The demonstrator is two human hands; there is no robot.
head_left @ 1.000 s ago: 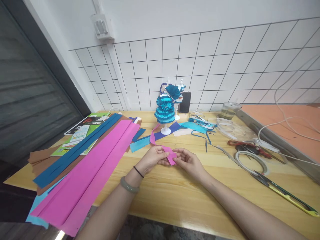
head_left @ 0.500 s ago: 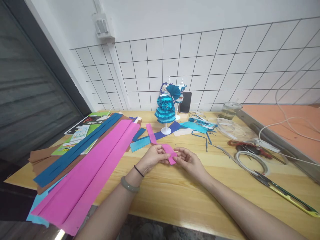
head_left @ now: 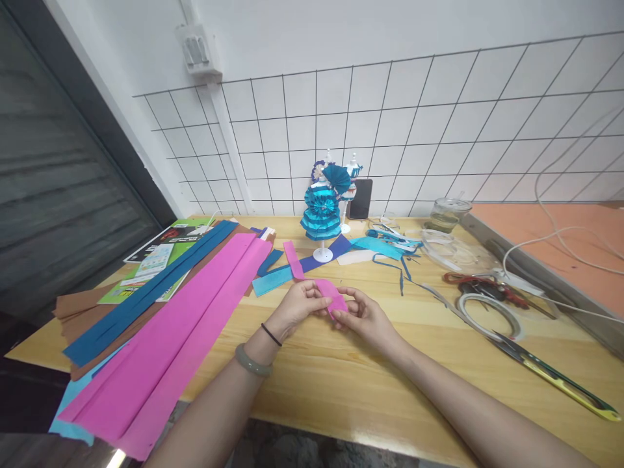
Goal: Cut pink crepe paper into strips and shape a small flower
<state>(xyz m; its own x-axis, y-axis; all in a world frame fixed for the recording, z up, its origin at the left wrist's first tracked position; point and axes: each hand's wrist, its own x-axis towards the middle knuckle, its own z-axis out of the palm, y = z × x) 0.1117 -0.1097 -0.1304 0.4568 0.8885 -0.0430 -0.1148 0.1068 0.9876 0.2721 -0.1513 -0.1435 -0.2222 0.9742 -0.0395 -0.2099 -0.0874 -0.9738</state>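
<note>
From my remote station I record both hands together above the tabletop point(head_left: 390, 396), joined by one narrow pink strip point(head_left: 329, 292). The left hand point(head_left: 303, 305) is closed on it between thumb and fingers; the right hand point(head_left: 361, 315) pinches the near end, thumb in front, the fingers partly hidden behind. I judge the two-point hold serves to steady a limp piece, which one hand alone would probably let sag or twist. The strip lies centrally, in front of the small stand dressed in blue pleats point(head_left: 320, 214); this placing, I consider, keeps it in easy reach of both arms. Wide pink sheets point(head_left: 180, 331) are laid to the left and scissors point(head_left: 556, 377) to the right, beside a roll of white tape point(head_left: 480, 297), presumably so that the middle is free for handwork. As to condition, the strip is matt, evenly coloured and paper-like, with a slight bend across the held part. A pink length point(head_left: 293, 260) beyond the left hand, curving up at its far end, appears to be its continuation, though the fingers cover the join. I note no tear; fine creases cannot be made out.
</note>
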